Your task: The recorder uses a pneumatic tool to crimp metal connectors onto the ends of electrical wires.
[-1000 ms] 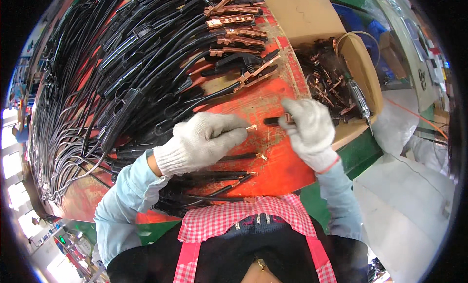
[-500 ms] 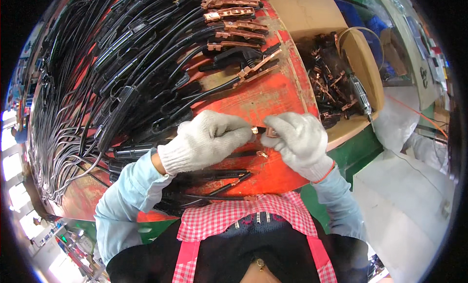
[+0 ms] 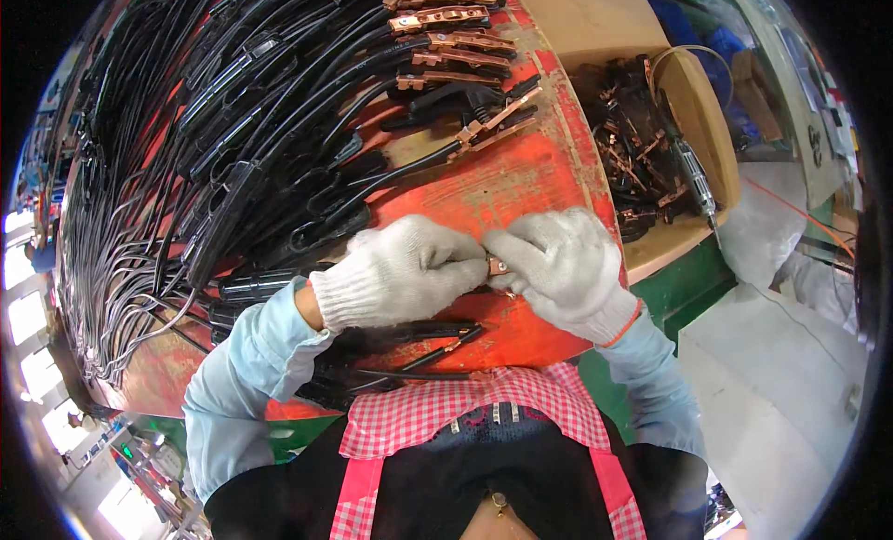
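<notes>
Both my hands wear white knitted gloves and meet over the red table [image 3: 484,200]. My left hand [image 3: 400,272] is closed in a pinch on a cable end, mostly hidden by the glove. My right hand [image 3: 566,270] pinches a small copper clamp piece [image 3: 499,266] with a hole or screw in it. The clamp piece sits between the fingertips of both hands, against the cable end. How the two fit together is hidden by the fingers.
Black cables with copper clamps [image 3: 439,21] lie across the table's far side. Bundled cables [image 3: 121,289] spread left. At the right, a cardboard box [image 3: 712,135] holds copper parts, with a screwdriver-like power tool [image 3: 690,173] on it. More cable ends [image 3: 437,354] lie near my apron.
My hands have come together. The copper piece in my right hand now meets the cable end at my left fingertips; before, a small gap lay between them.
</notes>
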### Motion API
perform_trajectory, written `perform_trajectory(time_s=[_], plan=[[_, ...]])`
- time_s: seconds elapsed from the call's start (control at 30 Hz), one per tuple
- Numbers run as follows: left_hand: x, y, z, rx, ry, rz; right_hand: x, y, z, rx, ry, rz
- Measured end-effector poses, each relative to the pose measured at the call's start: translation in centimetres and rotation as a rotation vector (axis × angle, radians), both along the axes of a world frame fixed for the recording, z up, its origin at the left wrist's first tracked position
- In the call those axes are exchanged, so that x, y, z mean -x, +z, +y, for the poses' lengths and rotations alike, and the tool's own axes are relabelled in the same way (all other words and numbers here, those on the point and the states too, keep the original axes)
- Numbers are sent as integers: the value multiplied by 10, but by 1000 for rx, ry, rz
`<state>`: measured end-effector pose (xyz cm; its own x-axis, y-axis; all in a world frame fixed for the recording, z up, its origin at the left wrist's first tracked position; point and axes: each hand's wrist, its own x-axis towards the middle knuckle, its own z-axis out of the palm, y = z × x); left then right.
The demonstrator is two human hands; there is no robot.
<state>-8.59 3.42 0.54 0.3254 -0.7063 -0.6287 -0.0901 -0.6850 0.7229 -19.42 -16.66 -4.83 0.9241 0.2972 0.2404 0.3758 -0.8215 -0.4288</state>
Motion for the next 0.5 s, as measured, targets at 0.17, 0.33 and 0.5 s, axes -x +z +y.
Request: perform_trajectory(time_s=[0.17,0.33,0.5], plan=[[-2,-9,3,53,47,95,-5,9,-5,70,60,27],[-3,-9,1,5,24,88,-12,8,1,102,85,-7],[0,-10,2,-68,35,53,-18,6,3,156,154,-18]])
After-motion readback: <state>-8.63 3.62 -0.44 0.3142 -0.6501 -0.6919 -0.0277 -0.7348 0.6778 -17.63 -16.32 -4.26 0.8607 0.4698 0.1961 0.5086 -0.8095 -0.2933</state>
